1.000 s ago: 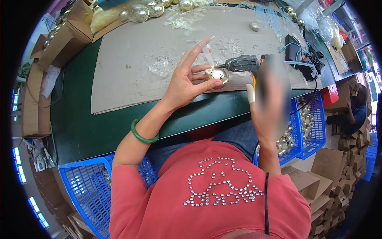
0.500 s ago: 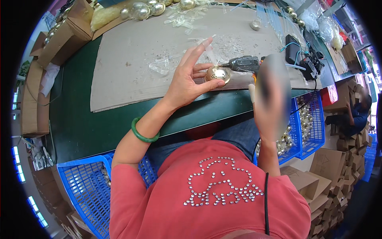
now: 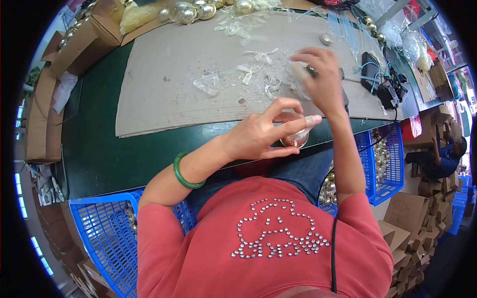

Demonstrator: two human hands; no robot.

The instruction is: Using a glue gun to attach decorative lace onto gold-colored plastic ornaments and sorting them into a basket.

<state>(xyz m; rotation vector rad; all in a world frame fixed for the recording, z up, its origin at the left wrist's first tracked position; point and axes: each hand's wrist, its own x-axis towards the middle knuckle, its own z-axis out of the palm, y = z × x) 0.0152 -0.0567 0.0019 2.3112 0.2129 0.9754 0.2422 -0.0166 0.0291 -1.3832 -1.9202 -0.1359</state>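
My left hand (image 3: 266,130) is closed around a shiny gold ball ornament (image 3: 295,140) with small cut-out holes, near the table's front edge. Its fingers hide much of the ball, and a pale wrap covers one fingertip. Ahead and to the right, my right hand (image 3: 325,82) is smeared by motion above the grey cardboard sheet (image 3: 169,94). Dark parts of what looks like a glue gun (image 3: 345,101) show beside and behind that hand; whether the hand grips it is hidden. Translucent ribbon bows (image 3: 261,57) lie on the cardboard among clear scraps.
Gold balls (image 3: 206,11) and ribbons sit along the back. A black adapter (image 3: 370,72) with cables and long clear sticks (image 3: 343,35) lie at the right. Blue baskets (image 3: 107,238) flank my lap. Cardboard boxes (image 3: 94,44) stand at left. Another person (image 3: 449,154) sits far right.
My left hand has moved right and nearer me with the gold ball. My right hand has swung forward and left; the gun's tip no longer points at the ball.
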